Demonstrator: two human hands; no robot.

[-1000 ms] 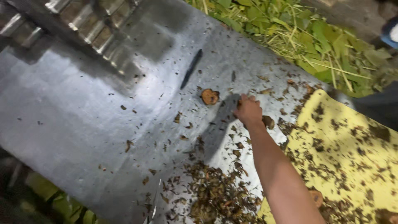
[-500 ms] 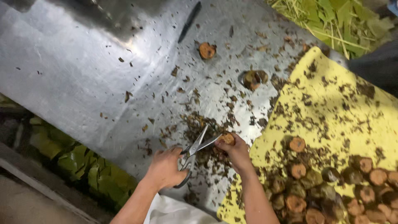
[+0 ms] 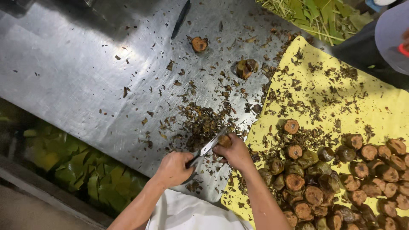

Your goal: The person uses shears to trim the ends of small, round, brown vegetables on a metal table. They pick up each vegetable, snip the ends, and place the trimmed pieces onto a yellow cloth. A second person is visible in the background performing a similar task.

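Observation:
My left hand (image 3: 174,168) grips the handles of metal scissors (image 3: 211,144), whose blades point up and right against a small brown round nut (image 3: 224,141). That nut is pinched in the fingers of my right hand (image 3: 234,152). Both hands are over the near part of a shiny metal table (image 3: 85,76), just left of a yellow sheet (image 3: 366,106). A heap of dark trimmings (image 3: 200,123) lies on the metal just beyond the scissors.
Several brown nuts (image 3: 341,174) are piled on the yellow sheet at the right. Two more nuts (image 3: 199,44) (image 3: 246,68) and a dark knife (image 3: 180,19) lie farther off on the metal. Green leaves (image 3: 81,170) lie below left, cut greens (image 3: 315,17) at the top.
One second ago my right hand reached far out on the table. It then came back near me, and both hands now work the scissors and nut close in.

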